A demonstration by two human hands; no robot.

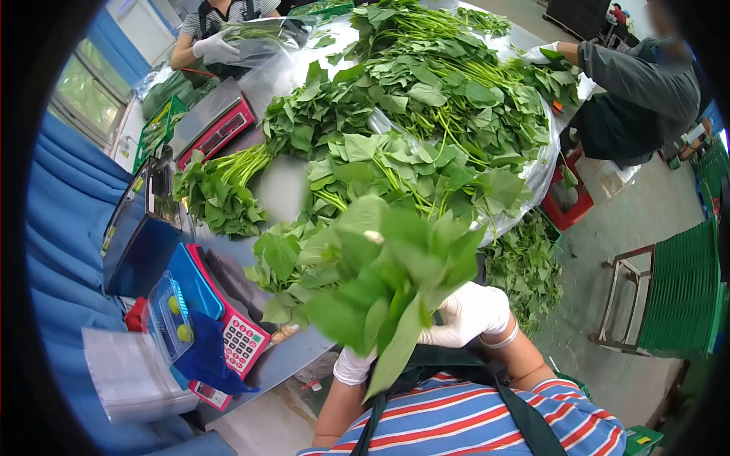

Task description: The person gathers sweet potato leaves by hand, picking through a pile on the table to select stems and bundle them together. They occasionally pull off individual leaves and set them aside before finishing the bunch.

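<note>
A bunch of leafy greens (388, 277) with broad green leaves is held up close to the camera, blurred in part. My right hand (471, 311), in a white glove, is closed around its stems from the right. Below and left, my left hand (353, 367), also gloved in white, grips the same bunch; leaves cover most of its fingers. Behind the bunch, a large heap of the same greens (433, 99) covers the table, partly on clear plastic sheeting. A separate bunch (224, 194) lies at the heap's left side, stems toward the heap.
At left are a pink scale with keypad (243, 346), a clear plastic box (173, 315), clear bags (129, 372) and a red scale (220, 133). Two people in gloves handle greens across the table. A red stool (570, 201) and stacked green crates (677, 289) stand right.
</note>
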